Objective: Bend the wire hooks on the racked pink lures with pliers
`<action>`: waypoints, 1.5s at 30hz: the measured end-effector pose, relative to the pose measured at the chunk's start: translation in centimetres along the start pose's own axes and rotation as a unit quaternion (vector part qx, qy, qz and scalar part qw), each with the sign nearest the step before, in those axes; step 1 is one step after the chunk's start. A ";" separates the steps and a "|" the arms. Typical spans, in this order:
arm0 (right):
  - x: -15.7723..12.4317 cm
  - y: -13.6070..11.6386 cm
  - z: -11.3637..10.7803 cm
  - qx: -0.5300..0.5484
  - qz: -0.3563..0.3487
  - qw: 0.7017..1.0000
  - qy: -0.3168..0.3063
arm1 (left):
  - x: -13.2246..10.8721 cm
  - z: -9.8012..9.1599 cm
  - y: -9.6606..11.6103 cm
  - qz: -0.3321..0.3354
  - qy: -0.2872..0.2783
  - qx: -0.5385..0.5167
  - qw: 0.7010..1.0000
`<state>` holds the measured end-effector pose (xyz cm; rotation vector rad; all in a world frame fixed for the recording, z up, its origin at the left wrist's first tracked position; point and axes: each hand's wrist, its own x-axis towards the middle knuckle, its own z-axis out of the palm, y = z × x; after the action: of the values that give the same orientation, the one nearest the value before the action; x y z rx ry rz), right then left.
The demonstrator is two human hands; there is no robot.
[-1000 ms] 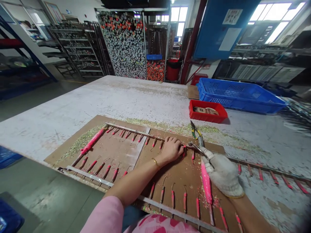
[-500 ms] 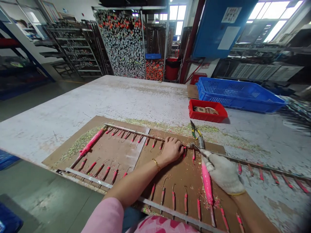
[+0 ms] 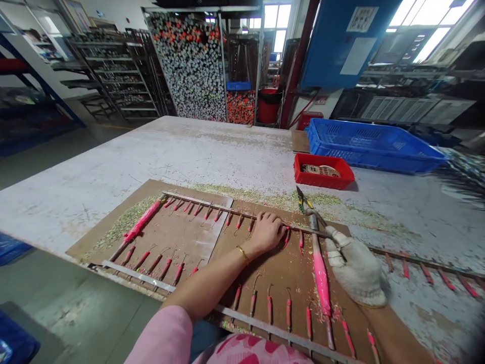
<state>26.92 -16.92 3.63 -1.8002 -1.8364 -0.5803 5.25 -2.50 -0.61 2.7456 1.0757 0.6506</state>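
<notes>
Metal bar (image 3: 212, 205) lies on the desk (image 3: 113, 172), nearer the person than the red box (image 3: 324, 179); the left hand's (image 3: 268, 233) grip is closed over it; the gloved right hand's (image 3: 356, 268) grip clamps a tool (image 3: 320, 219); steady left pressure probably helps.

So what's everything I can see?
Broad worktable: one, white, centre.
Flat cardboard: uncounted, brown, tabletop.
Thin metal bars: several, greyish, tabletop.
Thick rods: two, pink, on cardboard.
Small hooked pieces: many, pink, along bars.
Tiny chips: many, yellow-green, scattered.
Plastic tray: one, red, right.
Plastic basket: one, blue, behind tray.
Boxy cabinet: one, blue, upper right.
Metal racks: several, grey, background.
Cutters: one, yellow-handled, beyond bars.
Metal tool: one, dark, right grip.
Left grip: one, bare, on far bar.
Right grip: one, white-gloved, right.
</notes>
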 end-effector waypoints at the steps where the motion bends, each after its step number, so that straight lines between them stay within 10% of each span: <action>1: 0.0 0.0 0.0 -0.008 -0.016 0.999 -0.027 | 0.0 0.0 0.0 -0.001 0.000 -0.001 1.000; 4: 0.0 -0.2 0.1 -0.012 -0.053 0.995 -0.083 | -0.1 -0.2 0.0 -0.003 -0.001 -0.003 1.000; 9: 0.0 -0.3 -0.2 0.006 0.003 0.999 0.033 | -0.1 -0.3 0.1 0.003 -0.003 0.003 1.000; 14: 0.0 -0.2 0.0 0.003 -0.058 0.995 -0.077 | -0.1 -0.3 0.1 -0.003 -0.004 0.005 1.000; 18: -0.2 -0.1 0.1 0.027 0.012 0.999 0.023 | -0.1 -0.4 0.1 0.007 -0.009 0.012 1.000; 23: -0.1 -0.1 0.5 0.022 -0.036 0.995 -0.089 | -0.1 -0.3 0.2 0.004 -0.005 0.014 1.000; 28: -0.1 -0.1 -0.1 0.058 0.038 0.998 0.006 | -0.2 -0.1 0.1 0.008 -0.007 0.018 1.000; 33: -0.3 0.0 0.8 0.039 -0.018 0.994 -0.101 | -0.1 0.0 0.0 0.003 -0.001 0.013 1.000; 39: -0.4 0.2 0.8 0.076 0.060 0.995 0.000 | 0.1 0.2 0.0 -0.012 0.000 -0.003 1.000; 45: -0.6 0.1 1.2 0.108 -0.016 0.994 -0.002 | 0.3 0.3 0.3 -0.018 0.000 0.012 1.000</action>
<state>26.98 -16.67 2.33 -1.6323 -1.8557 -0.3729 5.72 -2.47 -0.68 2.7386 1.1378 0.6371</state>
